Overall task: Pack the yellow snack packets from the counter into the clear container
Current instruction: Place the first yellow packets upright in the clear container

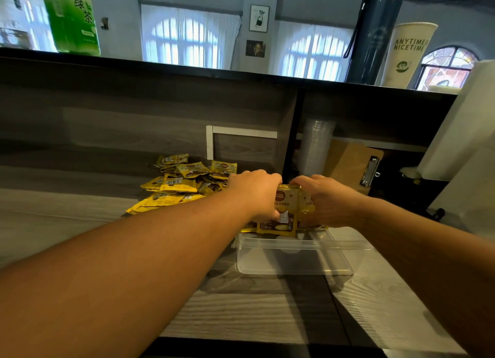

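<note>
A clear plastic container (294, 261) stands on the wooden counter in front of me. Upright at its far end is a bunch of yellow snack packets (288, 213), held between both hands. My left hand (257, 194) grips the bunch from the left with fingers curled over its top. My right hand (329, 202) grips it from the right the same way. A loose pile of yellow snack packets (184, 183) lies on the counter to the left, behind my left hand.
A dark raised ledge (241, 73) runs across the back, with a green tea bottle (71, 17) and a tall paper cup (408, 54) on it. A shelf nook at right holds stacked clear cups (317, 146) and a clipboard (353, 164). White rolls (466, 132) stand far right.
</note>
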A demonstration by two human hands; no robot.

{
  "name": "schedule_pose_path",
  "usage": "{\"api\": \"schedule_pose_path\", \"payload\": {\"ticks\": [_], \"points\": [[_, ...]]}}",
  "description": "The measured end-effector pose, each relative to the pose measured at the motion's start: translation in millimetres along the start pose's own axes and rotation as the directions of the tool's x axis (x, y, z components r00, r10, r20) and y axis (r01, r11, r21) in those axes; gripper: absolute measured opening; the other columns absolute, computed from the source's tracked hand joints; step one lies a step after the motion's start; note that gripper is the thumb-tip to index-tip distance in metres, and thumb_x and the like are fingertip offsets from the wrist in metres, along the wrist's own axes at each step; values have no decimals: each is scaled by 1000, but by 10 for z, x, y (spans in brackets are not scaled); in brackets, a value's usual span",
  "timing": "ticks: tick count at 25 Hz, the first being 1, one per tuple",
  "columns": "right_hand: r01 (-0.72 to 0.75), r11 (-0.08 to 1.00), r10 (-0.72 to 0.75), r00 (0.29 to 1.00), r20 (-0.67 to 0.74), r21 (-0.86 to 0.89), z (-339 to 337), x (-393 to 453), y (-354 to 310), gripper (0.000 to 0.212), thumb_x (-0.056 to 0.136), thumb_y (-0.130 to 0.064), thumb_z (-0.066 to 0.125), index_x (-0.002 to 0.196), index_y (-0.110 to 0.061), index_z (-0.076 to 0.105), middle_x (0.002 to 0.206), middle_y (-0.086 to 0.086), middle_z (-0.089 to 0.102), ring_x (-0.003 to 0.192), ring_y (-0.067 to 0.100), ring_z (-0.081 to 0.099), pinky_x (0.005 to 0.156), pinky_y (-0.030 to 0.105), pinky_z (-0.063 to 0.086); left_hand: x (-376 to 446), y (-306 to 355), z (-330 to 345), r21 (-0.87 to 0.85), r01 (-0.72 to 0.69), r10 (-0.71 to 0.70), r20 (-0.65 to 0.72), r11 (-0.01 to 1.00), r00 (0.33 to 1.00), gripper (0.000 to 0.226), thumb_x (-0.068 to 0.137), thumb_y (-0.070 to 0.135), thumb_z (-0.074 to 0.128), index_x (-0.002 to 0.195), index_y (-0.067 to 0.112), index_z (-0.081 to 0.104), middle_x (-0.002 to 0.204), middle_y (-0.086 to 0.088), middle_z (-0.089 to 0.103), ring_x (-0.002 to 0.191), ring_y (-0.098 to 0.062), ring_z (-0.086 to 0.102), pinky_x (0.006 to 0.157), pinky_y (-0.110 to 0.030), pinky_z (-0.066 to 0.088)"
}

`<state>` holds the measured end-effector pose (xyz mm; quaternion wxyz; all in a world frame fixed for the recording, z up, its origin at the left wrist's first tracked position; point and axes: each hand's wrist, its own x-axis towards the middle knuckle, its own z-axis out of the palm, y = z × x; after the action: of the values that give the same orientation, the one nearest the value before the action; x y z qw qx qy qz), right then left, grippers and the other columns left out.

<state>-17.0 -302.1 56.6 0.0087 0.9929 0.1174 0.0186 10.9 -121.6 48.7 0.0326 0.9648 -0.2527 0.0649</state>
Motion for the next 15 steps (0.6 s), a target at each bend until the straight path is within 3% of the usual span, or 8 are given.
{"api": "schedule_pose_path", "payload": {"ticks": [2,4,9,15], "points": [[-38,996,39,999,16,-81,22,19,-49,97,62,-56,83,140,-29,30,121,1,50,106,22,55,86,38,54,23,31,22,96,-2,-1,30,995,1000,80,74,64,75,138,30,42,122,0,61,112,-27,60,86,-48,53],[-94,986,97,995,10,-139,44,52,-87,89,65,-54,82,134,-27,32,117,3,53,99,21,56,80,37,54,63,74,44,169,14,-19,27,986,999,78,75,61,76,136,28,41,118,-1,61,107,-27,60,83,-46,52],[-155,985,159,986,50,-70,77,143,-60,79,65,-51,84,124,-26,38,105,-1,57,91,19,56,81,38,55,119,113,64,171,45,-48,15,984,999,69,78,56,77,131,27,44,113,-2,61,102,-26,60,71,-39,49],[-184,980,186,982,20,-72,5,103,-116,97,59,-57,84,136,-33,32,121,2,50,113,28,51,94,53,46,74,45,-27,89,46,-46,-5,995,999,99,71,68,76,151,33,28,141,-6,49,128,-35,51,94,-53,48]]}}
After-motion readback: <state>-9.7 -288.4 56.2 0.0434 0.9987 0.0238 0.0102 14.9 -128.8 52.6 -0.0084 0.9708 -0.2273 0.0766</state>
